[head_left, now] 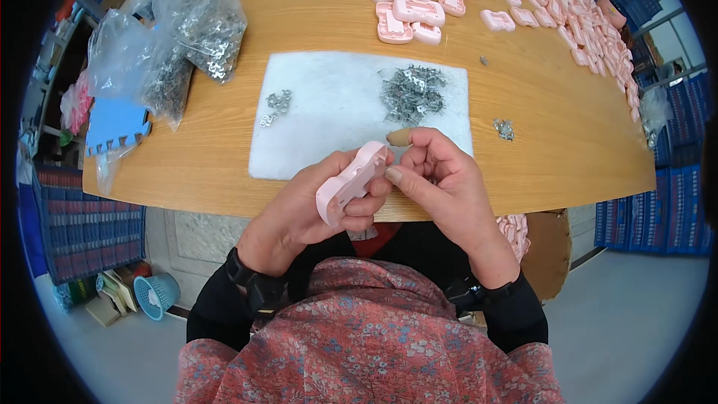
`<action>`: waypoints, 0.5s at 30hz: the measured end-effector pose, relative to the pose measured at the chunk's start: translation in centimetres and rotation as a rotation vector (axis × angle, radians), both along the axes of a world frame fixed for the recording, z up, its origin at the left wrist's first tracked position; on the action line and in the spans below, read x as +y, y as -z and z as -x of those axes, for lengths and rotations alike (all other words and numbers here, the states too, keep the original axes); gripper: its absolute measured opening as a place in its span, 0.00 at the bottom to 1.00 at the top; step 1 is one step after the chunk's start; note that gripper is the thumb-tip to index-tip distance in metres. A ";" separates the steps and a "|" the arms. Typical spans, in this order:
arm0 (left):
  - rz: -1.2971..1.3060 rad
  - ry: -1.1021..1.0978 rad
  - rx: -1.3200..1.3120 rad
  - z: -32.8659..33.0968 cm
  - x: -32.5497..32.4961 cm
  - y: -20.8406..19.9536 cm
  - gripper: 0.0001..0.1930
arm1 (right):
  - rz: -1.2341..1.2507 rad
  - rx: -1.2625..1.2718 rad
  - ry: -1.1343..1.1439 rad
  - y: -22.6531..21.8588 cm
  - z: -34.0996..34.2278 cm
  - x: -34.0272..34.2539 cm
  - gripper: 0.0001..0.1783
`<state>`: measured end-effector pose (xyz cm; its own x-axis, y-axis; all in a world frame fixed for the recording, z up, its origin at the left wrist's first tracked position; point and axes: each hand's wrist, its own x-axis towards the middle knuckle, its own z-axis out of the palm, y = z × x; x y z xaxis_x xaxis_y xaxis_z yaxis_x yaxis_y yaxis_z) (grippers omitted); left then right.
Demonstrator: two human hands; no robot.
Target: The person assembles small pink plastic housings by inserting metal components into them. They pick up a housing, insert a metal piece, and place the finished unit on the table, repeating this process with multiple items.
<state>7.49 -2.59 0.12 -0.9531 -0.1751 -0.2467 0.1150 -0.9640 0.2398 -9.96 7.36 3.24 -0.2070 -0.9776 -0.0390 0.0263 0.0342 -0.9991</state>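
My left hand is wrapped round a pink plastic shell, a rounded, waisted housing half held tilted with its hollow side toward my right hand. My right hand is close against the shell's right end. A tan cover sits on its index fingertip; the thumb tip is near the shell's edge and the other fingers are curled. Whatever is in those curled fingers is too small and hidden to name. Beyond the hands, a white foam sheet carries a heap of small metal clips and a smaller cluster of clips.
Plastic bags of metal clips stand at the left beside a blue foam mat. Many pink shells are piled along the far and right side of the wooden table. A few loose clips lie right of the sheet.
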 end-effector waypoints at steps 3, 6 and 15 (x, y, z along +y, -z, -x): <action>-0.002 0.004 0.003 0.0 0.3 0.1 0.17 | -0.018 0.055 -0.031 -0.3 0.1 -0.1 0.15; 0.015 0.017 0.010 0.0 0.3 0.3 0.18 | -0.037 0.068 -0.043 -0.7 0.2 -0.2 0.14; 0.004 0.045 0.040 0.1 0.4 0.9 0.19 | -0.079 0.043 -0.050 -0.4 0.5 -0.1 0.13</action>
<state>7.39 -2.18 -0.75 -0.9690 -0.1330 -0.2080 0.0814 -0.9674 0.2396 -10.47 7.25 3.61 -0.1610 -0.9810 -0.1080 -0.0207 0.1128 -0.9934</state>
